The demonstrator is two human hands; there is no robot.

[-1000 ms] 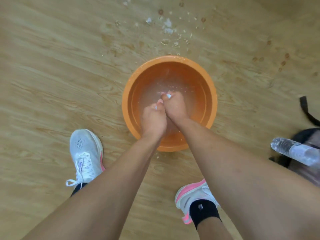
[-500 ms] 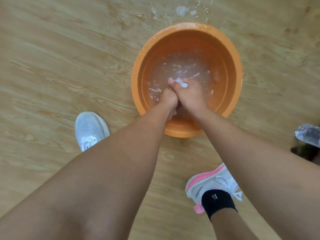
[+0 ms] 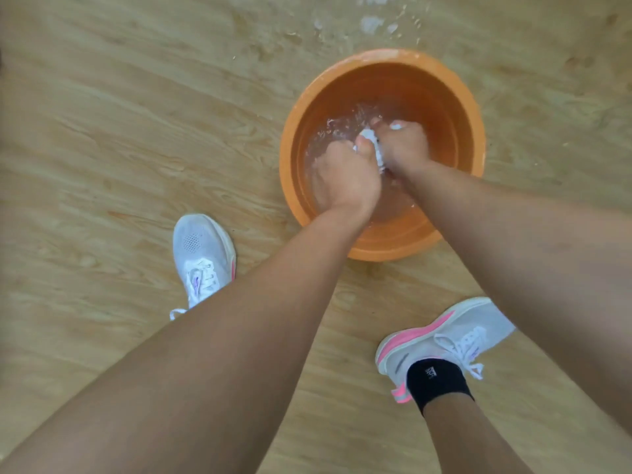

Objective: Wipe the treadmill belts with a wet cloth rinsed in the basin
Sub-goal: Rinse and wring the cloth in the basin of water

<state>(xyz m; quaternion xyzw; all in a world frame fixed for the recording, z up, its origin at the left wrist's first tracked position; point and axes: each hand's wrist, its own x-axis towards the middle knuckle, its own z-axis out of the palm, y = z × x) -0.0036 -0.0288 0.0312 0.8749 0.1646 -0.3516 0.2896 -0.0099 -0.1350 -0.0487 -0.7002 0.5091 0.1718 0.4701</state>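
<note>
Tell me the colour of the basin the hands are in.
Orange: the basin is plain orange inside and out, seen best in the head view.

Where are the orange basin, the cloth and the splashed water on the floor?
Basin (image 3: 287, 155), head view, on its left rim.
Cloth (image 3: 369, 135), head view, on the white bunch between left hand (image 3: 345, 176) and right hand (image 3: 407, 145).
Splashed water (image 3: 371, 23), head view, on the largest wet patch beyond the basin.
</note>
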